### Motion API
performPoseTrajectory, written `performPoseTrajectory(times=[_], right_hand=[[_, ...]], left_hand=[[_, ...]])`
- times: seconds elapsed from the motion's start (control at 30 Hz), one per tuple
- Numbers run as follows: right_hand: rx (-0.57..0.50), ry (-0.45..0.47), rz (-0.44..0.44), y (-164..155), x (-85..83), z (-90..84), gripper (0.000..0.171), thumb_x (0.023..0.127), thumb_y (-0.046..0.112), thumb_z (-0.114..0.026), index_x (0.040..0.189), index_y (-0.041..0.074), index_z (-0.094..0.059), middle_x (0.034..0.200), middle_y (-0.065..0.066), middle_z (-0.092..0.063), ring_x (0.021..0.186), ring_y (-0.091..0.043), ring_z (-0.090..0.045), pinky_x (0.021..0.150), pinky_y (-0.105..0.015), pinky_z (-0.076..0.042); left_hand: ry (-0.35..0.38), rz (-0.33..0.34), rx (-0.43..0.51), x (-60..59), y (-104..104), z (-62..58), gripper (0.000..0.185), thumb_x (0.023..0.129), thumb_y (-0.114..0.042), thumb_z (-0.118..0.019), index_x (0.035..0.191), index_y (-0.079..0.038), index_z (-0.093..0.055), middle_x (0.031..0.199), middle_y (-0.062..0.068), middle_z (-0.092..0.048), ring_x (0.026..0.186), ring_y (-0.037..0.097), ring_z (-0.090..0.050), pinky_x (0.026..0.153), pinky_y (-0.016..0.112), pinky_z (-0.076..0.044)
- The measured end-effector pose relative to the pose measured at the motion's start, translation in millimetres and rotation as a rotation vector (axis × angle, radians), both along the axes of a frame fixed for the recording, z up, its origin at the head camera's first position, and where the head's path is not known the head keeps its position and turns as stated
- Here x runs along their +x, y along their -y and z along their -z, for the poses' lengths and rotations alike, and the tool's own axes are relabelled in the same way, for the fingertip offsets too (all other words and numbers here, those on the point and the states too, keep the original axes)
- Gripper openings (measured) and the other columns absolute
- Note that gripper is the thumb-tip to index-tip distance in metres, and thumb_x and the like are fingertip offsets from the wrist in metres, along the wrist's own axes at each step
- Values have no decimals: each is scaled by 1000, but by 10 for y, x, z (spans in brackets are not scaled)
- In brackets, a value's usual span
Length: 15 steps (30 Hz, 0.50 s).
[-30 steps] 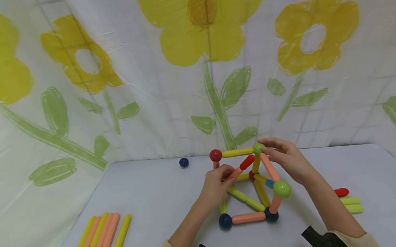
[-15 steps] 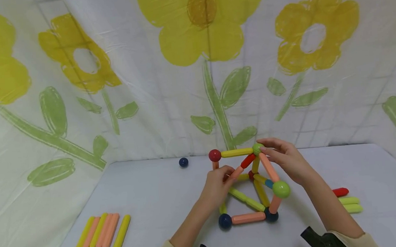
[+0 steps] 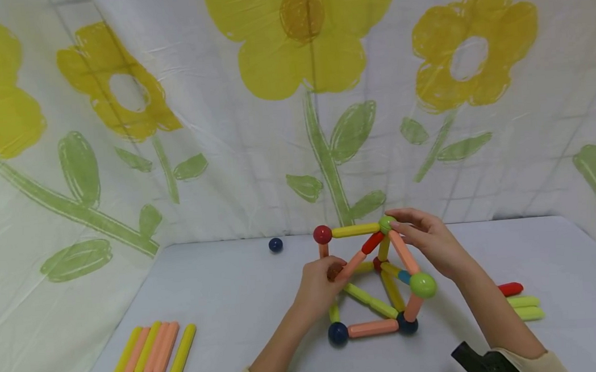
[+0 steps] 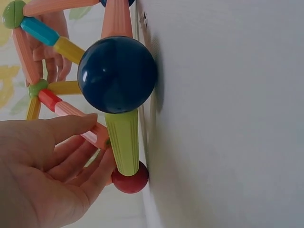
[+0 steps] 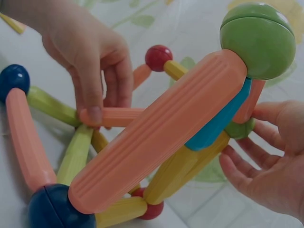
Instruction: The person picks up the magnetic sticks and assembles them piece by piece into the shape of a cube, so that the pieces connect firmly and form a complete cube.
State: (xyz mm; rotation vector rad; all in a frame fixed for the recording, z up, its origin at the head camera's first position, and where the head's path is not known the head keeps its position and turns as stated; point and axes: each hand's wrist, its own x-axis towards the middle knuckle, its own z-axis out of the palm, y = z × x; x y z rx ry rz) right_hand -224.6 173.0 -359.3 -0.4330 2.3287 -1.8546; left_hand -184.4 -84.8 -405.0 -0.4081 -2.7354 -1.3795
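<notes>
A frame of plastic rods and balls stands on the table. My left hand [image 3: 314, 290] pinches a salmon rod [image 3: 353, 264] between thumb and fingers; in the left wrist view its near end lies close to the yellow-green rod [image 4: 123, 142]. A red rod [image 3: 372, 242] continues from the salmon one and meets the green ball [image 3: 386, 224] at the frame's top back. My right hand [image 3: 431, 239] holds that green ball with its fingertips. A second green ball [image 3: 423, 285] sits nearer me. Dark blue balls [image 3: 338, 334] mark the front lower corners. My left fingers partly hide a brownish-red ball [image 3: 336, 272].
Several yellow and salmon rods [image 3: 151, 351] lie side by side at the left. A loose dark blue ball [image 3: 275, 245] rests near the back edge. Red and yellow-green rods [image 3: 525, 302] lie at the right, partly behind my right forearm. A flowered curtain [image 3: 256, 171] hangs behind the table.
The red rod's tip has risen to the green ball and now meets it. My left hand has shifted slightly left, uncovering a brownish-red ball. My right hand stays at the green ball.
</notes>
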Motion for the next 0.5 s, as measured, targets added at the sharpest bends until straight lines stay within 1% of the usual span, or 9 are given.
performPoseTrajectory(times=[0.13, 0.3, 0.4, 0.43, 0.5], right_hand=[[-5, 2, 0, 4, -3, 2, 55, 111, 29, -58, 154, -2, -47, 154, -20, -48, 114, 1, -62, 97, -16, -50], [6, 0, 0, 2, -15, 23, 55, 111, 31, -57, 154, -1, -48, 154, -19, -48, 116, 1, -61, 99, -19, -50], [14, -1, 0, -4, -14, 31, 55, 111, 33, -56, 155, 0, -48, 155, -18, -47, 117, 0, -60, 102, -22, -49], [15, 1, 2, -8, -13, 33, 55, 111, 33, -56, 155, 0, -48, 155, -18, -47, 117, 0, -60, 102, -22, -49], [17, 2, 4, -8, -11, 36, 55, 111, 33, -56, 155, 1, -47, 155, -18, -47, 117, 0, -60, 105, -26, -48]], left_hand=[[4, -42, -6, -1, 37, 21, 21, 89, -2, -83, 109, 0, -77, 94, 7, -75, 84, 18, -66, 80, 30, -62], [-15, -93, 60, 12, 78, 79, 21, 81, 3, -88, 98, 6, -76, 86, 10, -73, 76, 16, -68, 71, 23, -60], [-29, -135, 101, 20, 100, 121, 24, 77, 5, -90, 89, 5, -70, 81, 9, -70, 72, 13, -63, 66, 19, -56], [-28, -150, 110, 18, 106, 133, 26, 76, 4, -91, 88, 4, -67, 81, 9, -69, 73, 13, -61, 65, 19, -54], [-19, -180, 115, 10, 117, 149, 35, 75, 2, -92, 89, 2, -60, 81, 8, -65, 74, 14, -56, 64, 19, -49]])
